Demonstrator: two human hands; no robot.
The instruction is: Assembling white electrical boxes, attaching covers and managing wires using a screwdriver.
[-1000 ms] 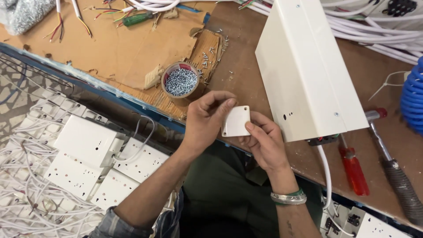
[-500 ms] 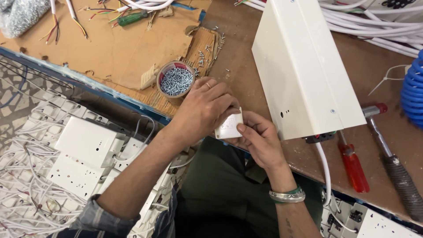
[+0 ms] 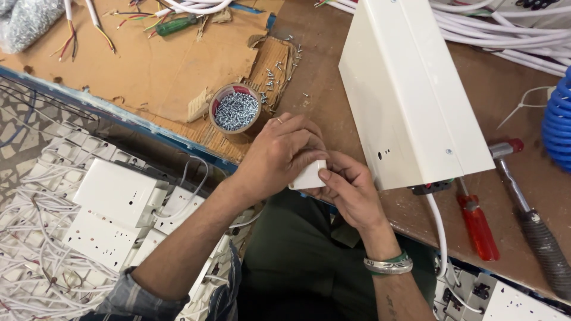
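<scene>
Head view looks down on both hands meeting at the centre of the frame over the near edge of the wooden surface (image 3: 511, 119). A small white plastic piece (image 3: 309, 176) sits between them: the left hand (image 3: 279, 157) covers it from above with fingers curled closed on it, while the right hand (image 3: 348, 190) supports it from below, thumb pressed on its edge. This looks like a fitting or adjusting step on the piece. Just above lies a tape ring full of screws (image 3: 236, 109); a large white casing (image 3: 410, 95) stands to the right.
</scene>
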